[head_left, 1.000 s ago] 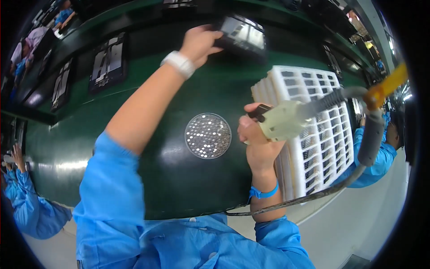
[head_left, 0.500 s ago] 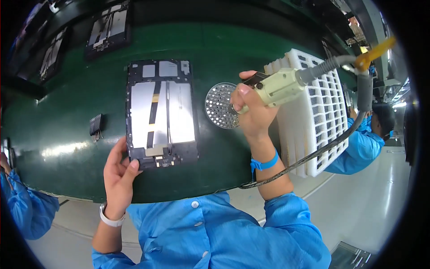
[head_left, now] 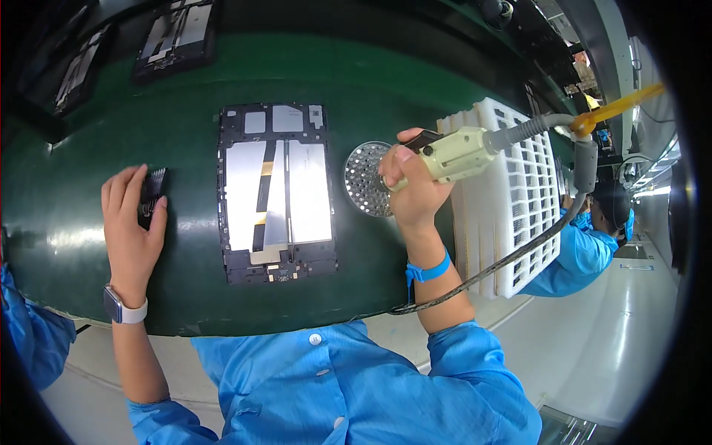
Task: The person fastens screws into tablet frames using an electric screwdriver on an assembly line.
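My right hand [head_left: 417, 184] is wrapped round a pale cream electric screwdriver [head_left: 461, 154], its tip hidden behind my fingers over a round dish of small screws [head_left: 363, 178]. On the left, my left hand [head_left: 132, 222] reaches over a small bundle of black strips [head_left: 154, 190]. Its thumb and fingers are apart on either side of the strips; no firm grip shows. Between my hands a tablet body [head_left: 245, 196] lies flat with its inside facing up, showing silvery plates, a dark ribbon cable and a small circuit board at the near end. Neither hand touches it.
A stack of white foam grid trays [head_left: 512, 200] stands right of the screw dish. The screwdriver's dark cable [head_left: 512, 259] loops past my right forearm. More opened tablet bodies [head_left: 176, 37] lie at the far left. Another person's blue sleeve [head_left: 575, 259] shows beyond the trays.
My left hand has let go of the tablet body's lower left corner and moved left to the black strips. My right hand still holds the screwdriver over the dish.
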A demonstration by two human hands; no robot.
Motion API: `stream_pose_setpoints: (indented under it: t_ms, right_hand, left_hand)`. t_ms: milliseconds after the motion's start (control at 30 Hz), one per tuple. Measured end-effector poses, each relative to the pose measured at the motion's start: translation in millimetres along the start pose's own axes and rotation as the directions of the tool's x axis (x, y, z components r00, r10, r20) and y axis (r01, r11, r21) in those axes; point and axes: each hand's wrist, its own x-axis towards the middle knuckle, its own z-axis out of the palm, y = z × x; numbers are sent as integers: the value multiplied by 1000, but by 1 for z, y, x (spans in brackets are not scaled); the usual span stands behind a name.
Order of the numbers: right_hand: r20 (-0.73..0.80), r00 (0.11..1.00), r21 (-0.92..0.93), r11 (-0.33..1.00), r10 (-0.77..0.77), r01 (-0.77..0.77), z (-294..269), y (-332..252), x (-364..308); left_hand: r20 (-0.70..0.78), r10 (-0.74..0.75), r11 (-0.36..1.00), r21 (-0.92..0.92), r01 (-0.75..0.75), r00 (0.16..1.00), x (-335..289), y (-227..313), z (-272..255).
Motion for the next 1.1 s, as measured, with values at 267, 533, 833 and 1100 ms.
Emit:
stream_pose_setpoints:
  t_ms: [267,533,833,1100]
  right_hand:
    - [12,1000,-8,1000,24,-24,4,-3,0]
    - [-31,998,-10,998,-55,55,-5,-22,1]
    - [20,996,19,996,-88,87,-13,-25,-2]
    - [16,997,-33,996,-77,77,-15,-20,-3]
  left_hand:
    - [-24,65,997,-39,-66,998,21,8,14]
    - [-26,-15,880,-475,1,1000,51,59,10]
    - [241,82,681,-722,122,967,147,135,90]
    - [128,202,883,-453,-124,971,151,123,107]
